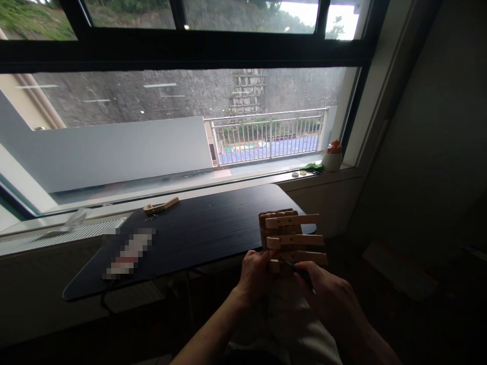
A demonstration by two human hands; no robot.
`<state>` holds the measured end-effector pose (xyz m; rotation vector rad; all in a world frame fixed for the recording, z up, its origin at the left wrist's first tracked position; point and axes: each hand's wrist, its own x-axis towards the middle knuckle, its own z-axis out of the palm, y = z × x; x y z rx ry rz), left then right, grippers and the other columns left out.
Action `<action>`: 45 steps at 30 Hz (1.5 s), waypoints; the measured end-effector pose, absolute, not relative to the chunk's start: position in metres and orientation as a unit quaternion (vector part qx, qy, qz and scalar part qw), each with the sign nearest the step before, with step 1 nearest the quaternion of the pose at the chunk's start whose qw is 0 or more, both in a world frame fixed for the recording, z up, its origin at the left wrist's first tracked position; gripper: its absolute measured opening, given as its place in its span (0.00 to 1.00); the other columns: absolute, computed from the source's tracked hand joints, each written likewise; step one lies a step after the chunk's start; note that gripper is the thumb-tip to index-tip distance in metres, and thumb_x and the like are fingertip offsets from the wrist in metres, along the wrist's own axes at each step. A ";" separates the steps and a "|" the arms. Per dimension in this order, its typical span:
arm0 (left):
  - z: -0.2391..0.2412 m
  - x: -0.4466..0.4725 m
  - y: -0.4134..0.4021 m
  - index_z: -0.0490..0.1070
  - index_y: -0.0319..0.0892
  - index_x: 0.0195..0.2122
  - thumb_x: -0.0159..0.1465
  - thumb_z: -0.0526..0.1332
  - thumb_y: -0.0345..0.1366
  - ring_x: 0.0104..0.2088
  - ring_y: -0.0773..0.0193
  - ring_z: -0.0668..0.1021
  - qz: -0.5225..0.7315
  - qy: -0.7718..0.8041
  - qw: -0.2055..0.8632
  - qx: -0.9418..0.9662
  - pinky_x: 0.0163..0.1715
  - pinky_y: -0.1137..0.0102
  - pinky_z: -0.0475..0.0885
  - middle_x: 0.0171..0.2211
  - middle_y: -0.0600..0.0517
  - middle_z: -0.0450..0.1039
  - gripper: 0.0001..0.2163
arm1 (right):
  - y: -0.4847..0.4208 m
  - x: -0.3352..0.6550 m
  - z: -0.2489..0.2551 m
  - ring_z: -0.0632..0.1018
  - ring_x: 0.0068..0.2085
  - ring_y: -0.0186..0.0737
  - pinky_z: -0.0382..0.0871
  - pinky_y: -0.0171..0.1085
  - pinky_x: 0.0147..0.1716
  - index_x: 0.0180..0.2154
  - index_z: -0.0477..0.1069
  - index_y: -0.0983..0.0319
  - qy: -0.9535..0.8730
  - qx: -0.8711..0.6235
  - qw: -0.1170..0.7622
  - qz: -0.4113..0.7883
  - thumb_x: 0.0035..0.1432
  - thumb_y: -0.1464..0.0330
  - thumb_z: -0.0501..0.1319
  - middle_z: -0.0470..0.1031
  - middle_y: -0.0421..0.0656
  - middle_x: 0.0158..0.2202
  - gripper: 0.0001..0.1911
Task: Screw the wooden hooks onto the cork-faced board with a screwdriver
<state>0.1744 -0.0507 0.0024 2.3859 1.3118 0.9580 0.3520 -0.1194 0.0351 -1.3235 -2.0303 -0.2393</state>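
Observation:
My left hand [254,272] grips the near left edge of a rough brown block [280,228], which looks like wood or layered cardboard. Several pale wooden strips [294,240] lie across it, each with small dark spots like screw heads, their ends jutting out to the right. In my right hand [331,286] is a dark-handled screwdriver [303,277], its thin shaft pointing left to the nearest strip. Shadow hides the exact contact of the tip. The block is held above my lap, at the near right edge of the black table [213,218].
A loose wooden piece [161,205] and small screws [151,218] lie at the table's back left. A blurred flat packet [129,253] rests in front. On the windowsill stand an orange-topped white bottle [333,158] and tape-like rings [299,174]. A radiator [95,231] is left.

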 end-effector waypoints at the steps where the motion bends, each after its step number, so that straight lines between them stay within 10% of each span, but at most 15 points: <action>1: 0.003 0.174 -0.051 0.71 0.47 0.45 0.57 0.56 0.29 0.34 0.61 0.77 0.330 0.449 0.129 0.820 0.38 0.67 0.62 0.35 0.53 0.78 0.15 | -0.120 0.352 0.036 0.77 0.29 0.34 0.65 0.31 0.26 0.40 0.66 0.60 -0.786 -0.507 0.341 -0.093 0.61 0.68 0.51 0.76 0.41 0.31 0.08; 45: 0.006 0.172 -0.056 0.67 0.44 0.39 0.59 0.55 0.29 0.38 0.60 0.70 0.304 0.482 0.026 0.822 0.39 0.66 0.63 0.38 0.50 0.69 0.08 | -0.118 0.355 0.034 0.76 0.32 0.34 0.66 0.33 0.30 0.42 0.65 0.59 -0.813 -0.480 0.325 -0.054 0.60 0.72 0.50 0.73 0.41 0.34 0.09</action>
